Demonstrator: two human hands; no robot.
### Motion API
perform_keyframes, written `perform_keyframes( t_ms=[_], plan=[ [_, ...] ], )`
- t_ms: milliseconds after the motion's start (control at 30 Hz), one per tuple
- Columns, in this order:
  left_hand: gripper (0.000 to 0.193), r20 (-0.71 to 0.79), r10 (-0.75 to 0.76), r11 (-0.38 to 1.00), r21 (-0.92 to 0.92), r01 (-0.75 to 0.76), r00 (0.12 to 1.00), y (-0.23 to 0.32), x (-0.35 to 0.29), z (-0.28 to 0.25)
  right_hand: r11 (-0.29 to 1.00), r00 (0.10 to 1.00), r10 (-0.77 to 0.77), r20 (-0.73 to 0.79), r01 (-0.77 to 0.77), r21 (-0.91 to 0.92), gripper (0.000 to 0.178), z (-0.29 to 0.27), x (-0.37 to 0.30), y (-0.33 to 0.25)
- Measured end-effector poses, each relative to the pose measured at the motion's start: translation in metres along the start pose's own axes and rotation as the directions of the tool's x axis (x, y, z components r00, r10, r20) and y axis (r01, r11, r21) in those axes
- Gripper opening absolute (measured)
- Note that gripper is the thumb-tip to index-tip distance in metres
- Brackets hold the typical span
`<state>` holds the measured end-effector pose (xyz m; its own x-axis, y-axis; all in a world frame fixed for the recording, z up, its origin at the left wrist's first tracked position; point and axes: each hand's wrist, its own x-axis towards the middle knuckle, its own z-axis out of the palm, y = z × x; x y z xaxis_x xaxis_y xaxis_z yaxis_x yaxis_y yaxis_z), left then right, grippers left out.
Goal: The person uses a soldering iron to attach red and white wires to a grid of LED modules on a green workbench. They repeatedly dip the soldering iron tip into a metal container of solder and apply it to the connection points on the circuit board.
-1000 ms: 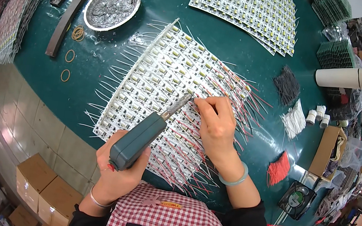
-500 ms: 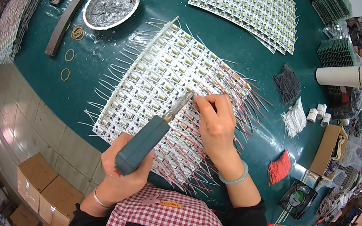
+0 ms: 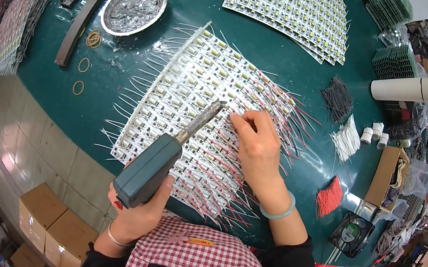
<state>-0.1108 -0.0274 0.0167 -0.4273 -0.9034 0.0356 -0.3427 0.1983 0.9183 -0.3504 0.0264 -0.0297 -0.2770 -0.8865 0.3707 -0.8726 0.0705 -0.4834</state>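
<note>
A dark green soldering gun point(image 3: 149, 168) is gripped in my left hand point(image 3: 141, 217), its grey metal tip pointing up over a panel of small white circuit boards point(image 3: 172, 92). The tip stands a little left of the fingers of my right hand point(image 3: 258, 146). That hand is over the panel's right part, thumb and forefinger pinched together; whatever is between them is too small to make out. White wires stick out along the panel's left edge. Red wires point(image 3: 302, 113) spread from its right side, and my right hand covers some of them.
Beyond lie stacked board panels point(image 3: 287, 12). A metal bowl point(image 3: 134, 8), rubber bands point(image 3: 93, 39) and a dark bar point(image 3: 79, 27) are at the left. Black point(image 3: 337, 98), white point(image 3: 346, 138) and red wire bundles point(image 3: 329, 197), a white cylinder point(image 3: 402, 89) and a fan point(image 3: 352, 235) are at the right.
My left hand has drawn the soldering gun back to the left, and its tip has moved away from my right fingertips. The right hand has stayed nearly in place, still pinched.
</note>
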Motion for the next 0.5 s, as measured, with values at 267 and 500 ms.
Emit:
perform_keyframes(
  t_ms=[267,500],
  plan=[
    [0.027,-0.074,-0.07,0.997,-0.045,0.067,0.995,-0.007,-0.002,-0.008,0.983,0.985,0.171,-0.004,-0.17,-0.068,0.031,-0.071,-0.027,-0.012],
    [0.024,-0.059,-0.071,0.997,-0.047,0.068,0.996,-0.004,-0.001,-0.011,0.997,0.999,0.01,-0.042,-0.007,0.081,0.035,-0.032,-0.007,-0.027]
  ],
)
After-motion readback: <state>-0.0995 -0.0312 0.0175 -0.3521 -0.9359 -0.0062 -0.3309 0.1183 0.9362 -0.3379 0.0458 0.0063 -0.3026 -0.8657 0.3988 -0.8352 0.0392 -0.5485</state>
